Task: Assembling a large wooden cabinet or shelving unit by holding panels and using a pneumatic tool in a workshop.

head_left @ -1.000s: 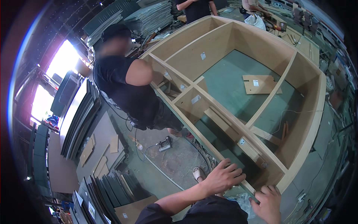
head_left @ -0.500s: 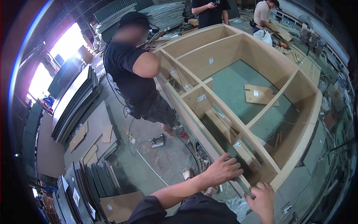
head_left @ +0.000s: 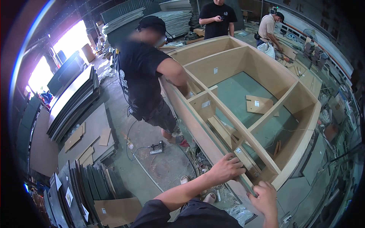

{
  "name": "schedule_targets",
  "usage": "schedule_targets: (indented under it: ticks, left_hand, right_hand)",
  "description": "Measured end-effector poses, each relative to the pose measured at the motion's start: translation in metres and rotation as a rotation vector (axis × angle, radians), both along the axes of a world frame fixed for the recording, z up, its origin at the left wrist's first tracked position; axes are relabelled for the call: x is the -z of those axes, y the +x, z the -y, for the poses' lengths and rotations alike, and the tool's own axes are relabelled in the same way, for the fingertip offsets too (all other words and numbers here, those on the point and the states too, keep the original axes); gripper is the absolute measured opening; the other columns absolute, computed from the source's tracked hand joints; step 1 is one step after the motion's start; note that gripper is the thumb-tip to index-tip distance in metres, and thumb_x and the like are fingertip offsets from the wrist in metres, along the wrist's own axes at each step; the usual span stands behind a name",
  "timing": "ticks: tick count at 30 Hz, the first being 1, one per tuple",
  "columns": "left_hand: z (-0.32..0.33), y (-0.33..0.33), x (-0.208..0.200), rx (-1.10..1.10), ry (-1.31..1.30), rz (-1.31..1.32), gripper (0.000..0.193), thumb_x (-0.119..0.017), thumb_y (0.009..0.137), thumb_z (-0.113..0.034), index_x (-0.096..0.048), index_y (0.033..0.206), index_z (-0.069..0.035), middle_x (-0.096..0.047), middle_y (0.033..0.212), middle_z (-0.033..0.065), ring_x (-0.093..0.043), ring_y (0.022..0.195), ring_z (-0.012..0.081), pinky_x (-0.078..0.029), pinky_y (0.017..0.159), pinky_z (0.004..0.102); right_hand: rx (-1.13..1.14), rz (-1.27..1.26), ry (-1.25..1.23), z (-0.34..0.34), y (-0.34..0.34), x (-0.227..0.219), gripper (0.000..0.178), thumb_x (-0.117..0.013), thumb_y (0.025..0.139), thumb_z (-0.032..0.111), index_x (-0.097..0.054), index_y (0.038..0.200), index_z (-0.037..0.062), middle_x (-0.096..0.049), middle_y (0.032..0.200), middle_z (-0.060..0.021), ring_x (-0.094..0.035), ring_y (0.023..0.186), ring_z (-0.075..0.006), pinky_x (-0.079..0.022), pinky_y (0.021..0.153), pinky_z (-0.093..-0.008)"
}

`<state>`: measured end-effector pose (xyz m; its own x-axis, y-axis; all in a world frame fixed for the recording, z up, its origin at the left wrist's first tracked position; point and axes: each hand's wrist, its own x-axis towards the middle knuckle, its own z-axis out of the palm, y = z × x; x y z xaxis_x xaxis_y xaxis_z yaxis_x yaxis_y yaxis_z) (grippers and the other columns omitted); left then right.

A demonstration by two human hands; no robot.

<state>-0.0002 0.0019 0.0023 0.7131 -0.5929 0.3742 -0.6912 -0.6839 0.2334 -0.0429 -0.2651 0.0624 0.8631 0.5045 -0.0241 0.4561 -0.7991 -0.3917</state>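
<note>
Head view looks down on a large wooden cabinet frame point(head_left: 243, 110) lying on its back on the workshop floor, its open compartments facing up and its near corner right in front of the person wearing the camera. At that corner the left hand point(head_left: 225, 169) lies on the long front rail, fingers curled over its top edge and gripping it. The right hand point(head_left: 265, 194) sits just beside it, a little lower, at the end of the same rail where it meets the curved side panel; its fingers are bent against the wood, though whether they actually clasp the edge or only press on it cannot be told from here.

Inside the frame, a loose flat board point(head_left: 259, 104) with a small white label lies on the green floor of the middle compartment, and a slanted wooden strip point(head_left: 222, 131) leans in the narrow bay near the hands.

On the far side of the long rail, a co-worker in a black shirt point(head_left: 142, 76) bends over the frame with one arm reaching down into it. By this person's feet a nail gun point(head_left: 156, 147) lies on the concrete with its hose trailing. Stacks of dark panels point(head_left: 72, 102) line the floor to the left. Two more people point(head_left: 243, 21) stand beyond the cabinet's far end.
</note>
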Motion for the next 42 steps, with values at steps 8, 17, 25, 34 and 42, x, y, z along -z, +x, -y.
schedule_targets:
  ticks: [8,17,25,34,42]
  left_hand:
    - [0.0,-0.001,-0.001,-0.01,-0.004,0.023,0.044,-0.083,0.076,-0.041,-0.067,0.111,-0.02,-0.058,0.098,-0.0024,-0.063,0.107,0.0196,-0.044,0.107,0.047]
    - [0.0,0.0,0.005,-0.007,-0.034,0.057,0.048,-0.083,0.072,-0.045,-0.067,0.11,-0.021,-0.059,0.099,-0.0029,-0.063,0.107,0.0193,-0.044,0.107,0.0449]
    - [0.001,0.0,0.008,-0.011,-0.016,0.035,0.048,-0.081,0.073,-0.049,-0.069,0.11,-0.021,-0.06,0.099,-0.0025,-0.063,0.109,0.0191,-0.044,0.107,0.0451]
    - [-0.001,-0.002,0.007,-0.021,-0.003,0.048,0.048,-0.082,0.073,-0.047,-0.068,0.11,-0.02,-0.062,0.1,-0.0022,-0.063,0.11,0.0199,-0.045,0.106,0.0453]
    - [0.0,-0.002,0.005,-0.012,-0.022,0.041,0.048,-0.084,0.072,-0.045,-0.068,0.109,-0.019,-0.063,0.1,-0.0019,-0.064,0.109,0.0206,-0.045,0.106,0.0456]
  right_hand:
    - [-0.011,0.022,0.014,-0.001,-0.002,-0.001,0.031,-0.088,0.075,0.028,-0.065,0.072,0.0069,-0.059,0.083,-0.0102,-0.064,0.088,-0.0356,-0.049,0.075,-0.0498]
    - [-0.005,0.022,0.0,0.0,-0.002,0.002,0.034,-0.089,0.076,0.03,-0.064,0.071,0.007,-0.058,0.082,-0.0092,-0.064,0.087,-0.0342,-0.049,0.074,-0.0492]
    - [0.004,0.015,0.0,0.0,-0.003,0.001,0.037,-0.089,0.076,0.03,-0.061,0.069,0.0068,-0.058,0.08,-0.0091,-0.063,0.085,-0.0337,-0.048,0.072,-0.0491]
    - [0.005,0.03,0.067,-0.003,-0.003,0.002,0.044,-0.091,0.072,0.025,-0.052,0.064,0.0047,-0.054,0.076,-0.011,-0.059,0.079,-0.0349,-0.044,0.067,-0.0489]
    - [-0.001,0.053,0.071,-0.002,-0.004,0.004,0.044,-0.091,0.071,0.025,-0.052,0.064,0.005,-0.053,0.075,-0.011,-0.058,0.078,-0.035,-0.043,0.066,-0.0489]
